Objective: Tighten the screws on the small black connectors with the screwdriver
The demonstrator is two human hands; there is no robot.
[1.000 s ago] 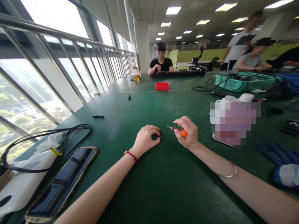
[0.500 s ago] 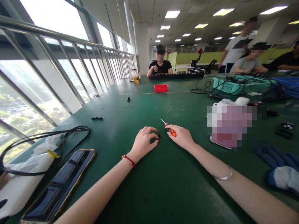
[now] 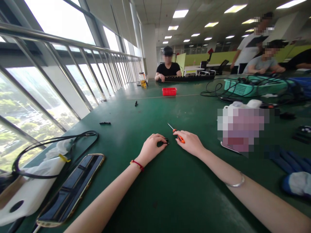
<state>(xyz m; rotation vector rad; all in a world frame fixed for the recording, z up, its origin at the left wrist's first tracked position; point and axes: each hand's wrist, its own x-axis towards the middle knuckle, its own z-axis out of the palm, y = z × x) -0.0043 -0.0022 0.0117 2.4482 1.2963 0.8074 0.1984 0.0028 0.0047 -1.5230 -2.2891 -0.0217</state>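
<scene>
My left hand [image 3: 153, 146] rests on the green table [image 3: 155, 181], thumb and fingers curled round a small black part [image 3: 166, 141]. Only an edge of that part shows at the fingertips, so its kind is unclear. To the right, my right hand [image 3: 190, 142] is closed on a screwdriver [image 3: 180, 138] with an orange and black handle. Its thin metal shaft points away and to the left, clear of the black part. A short gap separates the two hands.
At left lie a phone [image 3: 73, 187], a white case [image 3: 36, 191] and a black cable [image 3: 97, 137]. Black pieces [image 3: 105, 123] and a red tray [image 3: 169, 92] sit farther off. Right are a pixelated pink-white object [image 3: 240, 129], gloves [image 3: 297, 183] and a teal basket [image 3: 243, 88]. People sit beyond.
My left fingers have closed in on the black part, the index finger coming down towards the thumb. The right hand keeps the screwdriver in nearly the same place. The view has shifted slightly.
</scene>
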